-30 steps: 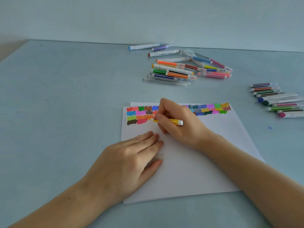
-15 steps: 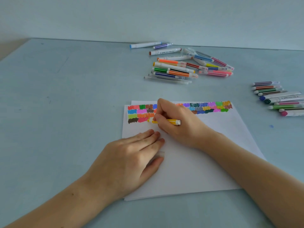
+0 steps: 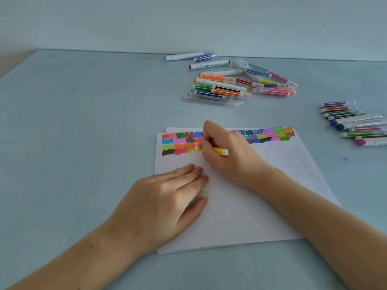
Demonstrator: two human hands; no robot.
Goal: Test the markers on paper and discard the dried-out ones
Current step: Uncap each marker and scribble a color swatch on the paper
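The yellow marker [image 3: 217, 151] lies pinched in the curled fingers of the right hand [image 3: 228, 155], its tip down on the paper [image 3: 251, 206] at the end of the lowest row of colour patches [image 3: 180, 143], its white end pointing right. The left hand [image 3: 165, 197] rests flat on the paper's left part, fingers straight and close together, with a small clear cap [image 3: 203, 194] between forefinger and thumb. A loose pile of markers [image 3: 230, 84] lies on the table [image 3: 73, 132] beyond the paper, and a neater row of markers [image 3: 354, 122] lies off to the right, well apart from it.
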